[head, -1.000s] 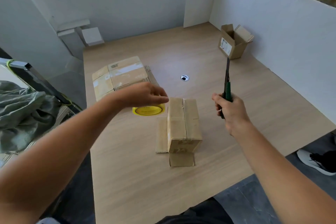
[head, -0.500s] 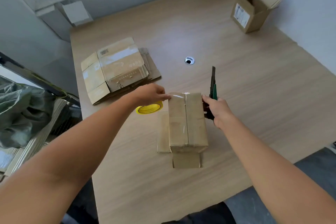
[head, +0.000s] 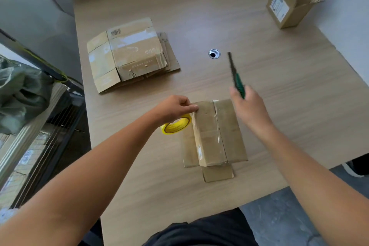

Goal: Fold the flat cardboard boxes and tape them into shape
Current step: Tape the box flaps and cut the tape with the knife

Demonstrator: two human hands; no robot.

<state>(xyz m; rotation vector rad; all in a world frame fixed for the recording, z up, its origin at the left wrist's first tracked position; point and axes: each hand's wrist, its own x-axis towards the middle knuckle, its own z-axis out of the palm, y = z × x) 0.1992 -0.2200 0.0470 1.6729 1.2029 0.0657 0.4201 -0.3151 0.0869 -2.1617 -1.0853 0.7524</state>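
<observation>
Head view looks down on a folded box [head: 215, 134] lying near the middle of the table [head: 279, 86], just toward 6 o'clock. A clear strip of tape [head: 216, 124] runs along its top seam from 6 to 12 o'clock. The left hand [head: 173, 109] sits at the box's 10 o'clock corner. Its fingers curl over a yellow tape roll [head: 176, 125] that lies just beside the box, and one fingertip touches the cardboard edge. The right hand [head: 247, 106] is blurred at the box's 1 o'clock corner, closed round the green handle of a knife [head: 235, 76] whose blade points away toward 12 o'clock. The step in hand looks like cutting the tape free of the roll. To do it well, the left hand should hold the tape taut off the far edge so the blade meets a tight strip, not a slack one. The cut should go across the strip, close to the box and away from the left fingers. The loose tail then wants pressing flat down the far face so the seam holds. I cannot tell from this angle exactly where the tape leaves the roll. A stack of flat boxes [head: 131, 56] waits at 10 o'clock, and an open box [head: 287, 4] stands well apart at 1 o'clock.
</observation>
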